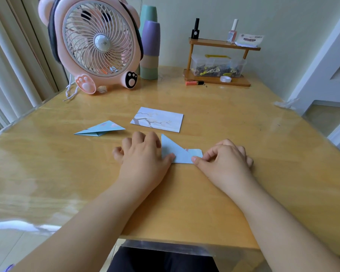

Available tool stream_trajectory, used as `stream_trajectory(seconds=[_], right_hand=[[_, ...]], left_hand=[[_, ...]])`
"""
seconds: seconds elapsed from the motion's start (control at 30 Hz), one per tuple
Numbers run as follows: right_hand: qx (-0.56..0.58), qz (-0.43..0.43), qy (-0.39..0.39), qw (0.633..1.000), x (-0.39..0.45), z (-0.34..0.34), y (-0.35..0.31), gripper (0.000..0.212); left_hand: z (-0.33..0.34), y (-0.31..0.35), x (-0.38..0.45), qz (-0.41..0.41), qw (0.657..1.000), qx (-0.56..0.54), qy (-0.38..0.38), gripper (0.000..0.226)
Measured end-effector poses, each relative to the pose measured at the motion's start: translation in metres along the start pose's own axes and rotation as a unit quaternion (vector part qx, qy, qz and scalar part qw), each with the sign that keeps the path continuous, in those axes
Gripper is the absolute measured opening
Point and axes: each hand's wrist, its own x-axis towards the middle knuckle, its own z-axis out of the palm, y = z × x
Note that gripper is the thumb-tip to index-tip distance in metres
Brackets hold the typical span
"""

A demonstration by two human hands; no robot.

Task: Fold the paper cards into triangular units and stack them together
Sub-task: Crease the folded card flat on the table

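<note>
Half-folded blue card (178,154) flat on surface (243,134) between both hands; left hand (143,156) presses its left edge, fingers curled, thumb on paper; right hand (224,157) pinches its right corner; finished triangular unit (101,129) lies left, beside unfolded card (158,119) farther back.
</note>
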Motion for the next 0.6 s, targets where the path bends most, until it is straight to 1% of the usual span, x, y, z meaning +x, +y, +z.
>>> stream_trajectory(seconds=[0.07,0.13,0.17,0.27,0.33,0.4,0.47,0.53,0.6], right_hand=[[0.009,-0.005,0.001,1.0,-0.001,-0.001,0.002,0.024],[0.015,-0.009,-0.003,1.0,0.0,-0.003,0.003,0.02],[0.021,-0.009,-0.007,1.0,0.0,-0.004,0.004,0.019],[0.052,-0.021,-0.027,0.998,0.004,-0.009,0.009,0.016],[0.068,-0.064,-0.049,0.994,0.006,-0.015,0.015,0.02],[0.097,-0.128,-0.073,0.984,0.004,-0.02,0.019,0.027],[0.115,-0.181,-0.071,0.974,0.001,-0.023,0.023,0.038],[0.109,-0.206,-0.058,0.971,-0.001,-0.023,0.027,0.049],[0.085,-0.223,-0.064,0.969,-0.002,-0.021,0.031,0.052]], left_hand=[[0.0,0.001,0.001,0.074,0.997,0.002,0.011,0.027],[-0.002,0.004,0.004,0.145,0.989,0.027,-0.01,0.028],[-0.003,0.006,0.006,0.158,0.986,0.035,-0.03,0.029],[-0.004,0.008,0.009,0.153,0.985,0.031,-0.067,0.028],[-0.004,0.008,0.008,0.15,0.986,0.024,-0.072,0.025],[-0.004,0.009,0.008,0.146,0.986,0.015,-0.076,0.024],[-0.004,0.009,0.009,0.144,0.987,0.006,-0.077,0.023],[-0.003,0.006,0.01,0.141,0.987,0.001,-0.08,0.023],[-0.002,0.004,0.01,0.14,0.987,-0.002,-0.079,0.024]])
